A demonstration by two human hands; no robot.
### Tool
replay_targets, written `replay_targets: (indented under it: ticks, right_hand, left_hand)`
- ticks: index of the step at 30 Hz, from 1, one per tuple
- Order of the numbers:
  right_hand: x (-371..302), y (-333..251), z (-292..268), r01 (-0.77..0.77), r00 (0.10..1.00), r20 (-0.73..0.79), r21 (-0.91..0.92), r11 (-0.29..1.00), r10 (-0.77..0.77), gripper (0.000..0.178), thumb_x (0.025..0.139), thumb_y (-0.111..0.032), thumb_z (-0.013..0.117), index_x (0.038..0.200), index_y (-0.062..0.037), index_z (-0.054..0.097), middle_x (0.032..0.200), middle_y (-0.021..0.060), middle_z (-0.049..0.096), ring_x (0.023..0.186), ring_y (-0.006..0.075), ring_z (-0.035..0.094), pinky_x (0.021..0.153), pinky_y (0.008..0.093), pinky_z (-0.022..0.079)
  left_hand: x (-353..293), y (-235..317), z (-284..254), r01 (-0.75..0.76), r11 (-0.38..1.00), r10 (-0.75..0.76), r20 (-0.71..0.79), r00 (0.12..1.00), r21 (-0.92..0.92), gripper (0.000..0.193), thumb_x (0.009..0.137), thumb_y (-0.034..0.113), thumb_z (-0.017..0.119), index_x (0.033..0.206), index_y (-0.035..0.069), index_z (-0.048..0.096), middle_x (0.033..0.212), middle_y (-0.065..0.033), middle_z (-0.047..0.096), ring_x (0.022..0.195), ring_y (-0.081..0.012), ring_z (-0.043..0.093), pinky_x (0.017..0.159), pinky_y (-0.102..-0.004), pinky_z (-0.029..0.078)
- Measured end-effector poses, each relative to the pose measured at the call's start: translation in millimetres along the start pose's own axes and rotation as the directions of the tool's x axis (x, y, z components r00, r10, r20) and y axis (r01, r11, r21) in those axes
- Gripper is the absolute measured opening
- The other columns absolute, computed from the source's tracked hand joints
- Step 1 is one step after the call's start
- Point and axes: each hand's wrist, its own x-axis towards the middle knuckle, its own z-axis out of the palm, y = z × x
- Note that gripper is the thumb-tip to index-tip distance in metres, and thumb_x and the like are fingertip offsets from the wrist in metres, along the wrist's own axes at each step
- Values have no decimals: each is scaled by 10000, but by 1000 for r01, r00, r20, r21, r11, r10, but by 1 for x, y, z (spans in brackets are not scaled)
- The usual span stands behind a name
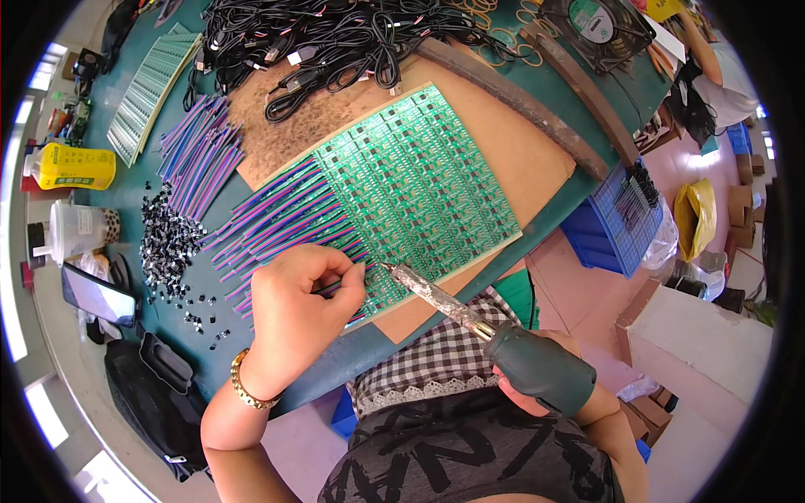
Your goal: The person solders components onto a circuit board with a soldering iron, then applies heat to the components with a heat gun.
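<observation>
A green circuit board panel with rows of small parts lies tilted on a brown board. Flat multicoloured wires in blue, red and purple run side by side from its left edge. My left hand rests over the lower wires, thumb and forefinger pinched on a wire close to the pads; the fingers hide most of it. In my right hand is a soldering iron with a dark handle. Its tip touches or hovers just over the panel, right beside my left fingertips.
Loose wires and a pile of small black parts lie at left, near a yellow bottle, a cup and a phone. Black cables, metal bars and a fan lie along the far side.
</observation>
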Motion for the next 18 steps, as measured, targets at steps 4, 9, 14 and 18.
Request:
replay_targets:
  ticks: [4,9,14,18]
  right_hand:
    - [-1,6,4,-20,1000,-6,65,998,20,292,742,-59,698,1024,-10,644,820,30,671,734,117,652,660,255,537]
    - [-9,12,12,-36,998,-59,49,998,38,380,630,-198,759,975,-55,684,892,80,671,653,212,642,487,287,477]
    - [13,-14,-13,-292,939,204,41,956,278,139,765,-87,657,896,-49,630,762,57,641,659,184,633,616,294,513]
    - [18,-22,-15,-260,960,123,73,963,250,109,775,-94,654,867,-49,619,737,55,621,631,178,612,602,298,499]
  left_hand:
    - [0,0,0,16,1000,-16,10,1000,4,102,722,52,737,682,31,645,621,-53,617,527,-142,584,496,-264,448]
    - [0,0,1,16,1000,-16,8,1000,-17,102,723,50,735,681,30,644,609,-52,609,515,-138,574,491,-266,441]
    - [-2,0,-1,8,1000,-8,24,1000,20,98,739,22,734,702,1,646,630,-42,615,536,-89,561,509,-230,446]
    - [-1,2,-3,6,1000,-7,40,999,18,89,754,-7,731,721,-27,651,651,-32,630,564,-42,558,528,-196,454]
